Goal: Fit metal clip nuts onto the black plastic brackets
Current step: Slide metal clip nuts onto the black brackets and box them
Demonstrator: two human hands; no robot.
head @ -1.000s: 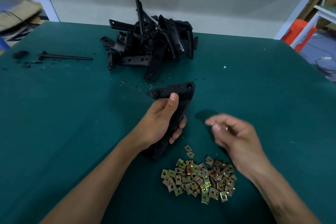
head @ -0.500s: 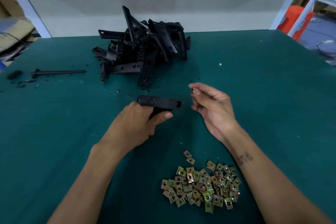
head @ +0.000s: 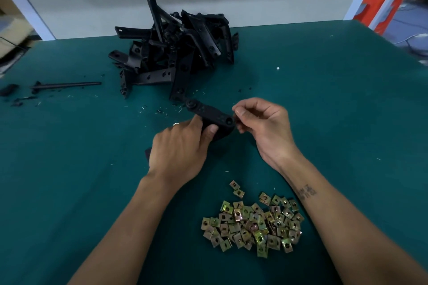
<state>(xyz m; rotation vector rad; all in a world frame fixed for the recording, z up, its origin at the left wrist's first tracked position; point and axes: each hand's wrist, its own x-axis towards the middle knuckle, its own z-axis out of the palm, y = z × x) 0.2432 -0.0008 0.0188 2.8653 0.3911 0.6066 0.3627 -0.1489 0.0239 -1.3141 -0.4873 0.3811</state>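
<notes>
My left hand (head: 179,148) grips a black plastic bracket (head: 209,113) and holds it above the green table, its holed end pointing right. My right hand (head: 264,124) pinches its thumb and forefinger together right at that end of the bracket. A clip nut between the fingertips is hidden, so I cannot confirm it. A heap of brass-coloured metal clip nuts (head: 253,224) lies on the table in front of me, between my forearms. A pile of black brackets (head: 176,53) sits at the far middle of the table.
A long black rod (head: 66,85) and small black scraps (head: 9,89) lie at the far left. Plastic shavings are scattered below the pile. The green table (head: 335,111) ends at a white wall behind. An orange stool (head: 379,9) stands off the table's right corner.
My right hand moved left and closed in on the bracket's right end. My left hand turned the bracket from pointing away to lying crosswise and raised it.
</notes>
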